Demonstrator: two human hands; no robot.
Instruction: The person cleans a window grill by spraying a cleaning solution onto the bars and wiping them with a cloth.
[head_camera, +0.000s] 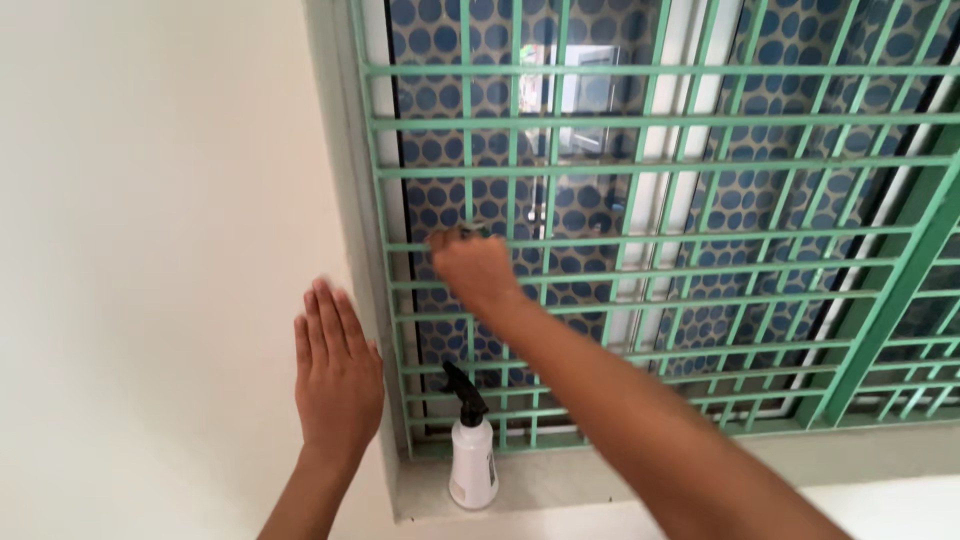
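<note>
My right hand (474, 268) reaches up to the green metal window grille (700, 235) and is closed on something small at one of its vertical bars; the thing in the fingers is too hidden to name. My left hand (336, 375) lies flat and open against the cream wall (150, 250), just left of the grey window frame (345, 200). Behind the grille is glass covered with a blue dotted pattern (800, 190).
A white spray bottle with a black trigger head (471, 450) stands upright on the grey window sill (700, 465), in the lower left corner of the frame, below my right forearm. The grille bars form a close grid across the whole window.
</note>
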